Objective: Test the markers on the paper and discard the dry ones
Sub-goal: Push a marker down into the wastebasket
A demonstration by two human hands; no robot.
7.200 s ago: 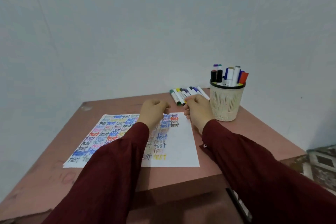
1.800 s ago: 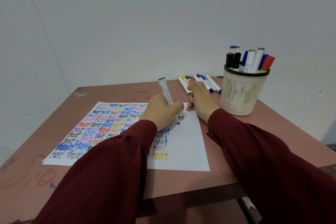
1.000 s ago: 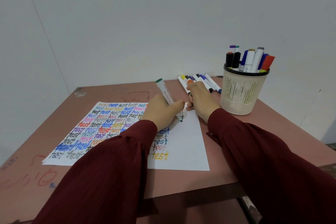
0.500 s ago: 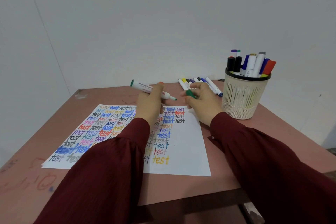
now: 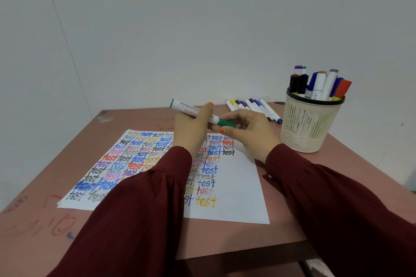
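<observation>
My left hand [image 5: 191,129] grips a white marker with green ends [image 5: 185,107], held level above the paper's far edge. My right hand [image 5: 248,130] pinches the green cap [image 5: 227,123] at the marker's tip end; the cap sits on the tip. The white paper [image 5: 236,186] lies on the table, covered with many coloured "test" words. My left sleeve hides part of the sheet. A row of several markers [image 5: 254,108] lies on the table behind my right hand. A beige mesh cup [image 5: 309,126] at the right holds several more markers [image 5: 319,84].
The reddish-brown table [image 5: 351,164] has scribble marks near its left front corner [image 5: 60,225]. White walls close off the back and left. The table's front edge runs under my sleeves; a bit of floor shows at the lower right.
The left hand lifted the marker off the paper and turned it level. The right hand brought the green cap to the tip; half a second ago the tip was bare.
</observation>
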